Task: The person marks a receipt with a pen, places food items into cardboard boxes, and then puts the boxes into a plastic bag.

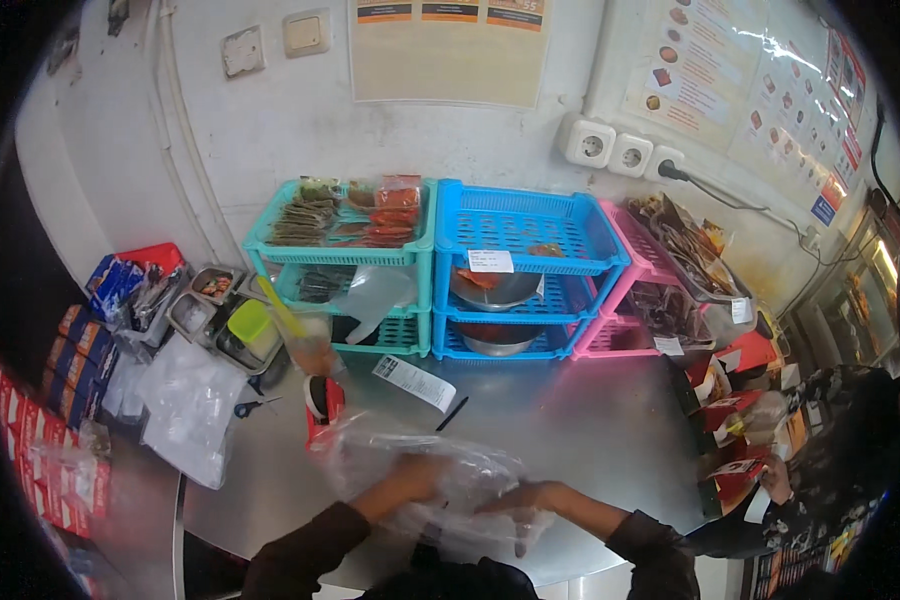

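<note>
A clear plastic bag (pixel 450 457) is spread over the front of a stainless steel table (pixel 585 442). My left hand (pixel 420 480) is inside or behind the film at the bag's left part, its fingers blurred. At the bag's right part is my right hand (pixel 521 502), its fingers spread and partly covered by the film; its grip cannot be made out. A red tape dispenser (pixel 322 409) touches the bag's upper left edge. Beyond the bag lie a black pen (pixel 452 414) and a printed paper slip (pixel 415 382).
Green (pixel 330 259), blue (pixel 529 262) and pink (pixel 637 270) tiered plastic racks line the wall. Scissors (pixel 255 406), a stack of clear bags (pixel 191 412) and metal containers (pixel 251 341) are at left. A co-worker's hand (pixel 776 480) is at right near red boxes (pixel 735 480).
</note>
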Demonstrator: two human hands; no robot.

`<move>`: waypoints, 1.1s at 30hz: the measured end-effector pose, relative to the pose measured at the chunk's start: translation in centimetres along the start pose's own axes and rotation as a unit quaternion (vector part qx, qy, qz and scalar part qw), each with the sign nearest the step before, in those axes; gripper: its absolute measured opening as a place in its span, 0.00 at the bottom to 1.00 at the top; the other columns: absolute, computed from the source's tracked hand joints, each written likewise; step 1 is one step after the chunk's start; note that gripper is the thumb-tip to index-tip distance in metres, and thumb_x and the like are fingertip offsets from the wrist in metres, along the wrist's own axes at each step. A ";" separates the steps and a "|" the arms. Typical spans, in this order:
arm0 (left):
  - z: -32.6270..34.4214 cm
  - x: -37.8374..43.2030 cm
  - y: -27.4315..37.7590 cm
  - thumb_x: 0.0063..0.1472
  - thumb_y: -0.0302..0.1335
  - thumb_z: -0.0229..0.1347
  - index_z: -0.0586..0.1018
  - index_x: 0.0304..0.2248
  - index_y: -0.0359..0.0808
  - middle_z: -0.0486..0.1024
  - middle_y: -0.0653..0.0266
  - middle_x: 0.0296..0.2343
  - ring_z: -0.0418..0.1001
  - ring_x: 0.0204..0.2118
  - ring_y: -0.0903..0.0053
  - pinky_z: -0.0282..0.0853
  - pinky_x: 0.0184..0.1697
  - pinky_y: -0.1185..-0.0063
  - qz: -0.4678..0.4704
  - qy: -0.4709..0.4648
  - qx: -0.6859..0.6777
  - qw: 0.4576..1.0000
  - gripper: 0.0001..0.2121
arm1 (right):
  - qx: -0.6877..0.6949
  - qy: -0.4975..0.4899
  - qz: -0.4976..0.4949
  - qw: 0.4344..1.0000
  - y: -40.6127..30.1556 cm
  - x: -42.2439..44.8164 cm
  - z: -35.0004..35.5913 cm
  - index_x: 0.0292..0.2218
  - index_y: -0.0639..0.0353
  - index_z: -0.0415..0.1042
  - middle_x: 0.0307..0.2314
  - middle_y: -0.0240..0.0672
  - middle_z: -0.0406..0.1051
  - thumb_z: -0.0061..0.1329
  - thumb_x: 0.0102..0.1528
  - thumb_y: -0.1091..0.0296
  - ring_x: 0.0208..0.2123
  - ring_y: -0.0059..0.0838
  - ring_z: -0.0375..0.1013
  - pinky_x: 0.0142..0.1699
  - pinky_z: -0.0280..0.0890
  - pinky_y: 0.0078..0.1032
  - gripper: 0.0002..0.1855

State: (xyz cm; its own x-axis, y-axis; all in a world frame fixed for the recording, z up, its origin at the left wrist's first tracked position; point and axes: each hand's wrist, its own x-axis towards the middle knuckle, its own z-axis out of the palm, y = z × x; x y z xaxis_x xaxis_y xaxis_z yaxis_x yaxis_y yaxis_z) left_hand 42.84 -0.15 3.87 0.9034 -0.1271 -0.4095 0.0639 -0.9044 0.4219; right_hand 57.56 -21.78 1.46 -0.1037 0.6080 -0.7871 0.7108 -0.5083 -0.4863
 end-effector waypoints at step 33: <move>-5.6 -5.7 -2.1 0.63 0.37 0.46 0.73 0.43 0.31 0.72 0.55 0.41 0.69 0.45 0.70 0.60 0.51 0.75 0.258 -0.033 -0.400 0.879 0.18 | -0.095 0.756 -0.195 0.617 -22.0 7.7 -22.4 0.28 0.55 0.76 0.28 0.31 0.71 0.55 0.45 0.69 0.31 0.33 0.68 0.36 0.61 0.27 0.06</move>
State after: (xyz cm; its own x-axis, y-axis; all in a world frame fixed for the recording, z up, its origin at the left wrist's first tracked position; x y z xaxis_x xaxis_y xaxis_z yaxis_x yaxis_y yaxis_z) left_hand 39.91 4.75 9.81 0.8749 -0.4832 -0.0316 -0.0459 -0.1477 0.9880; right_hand 56.70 7.76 14.60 0.3723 0.6089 0.7005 0.9210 -0.1493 -0.3598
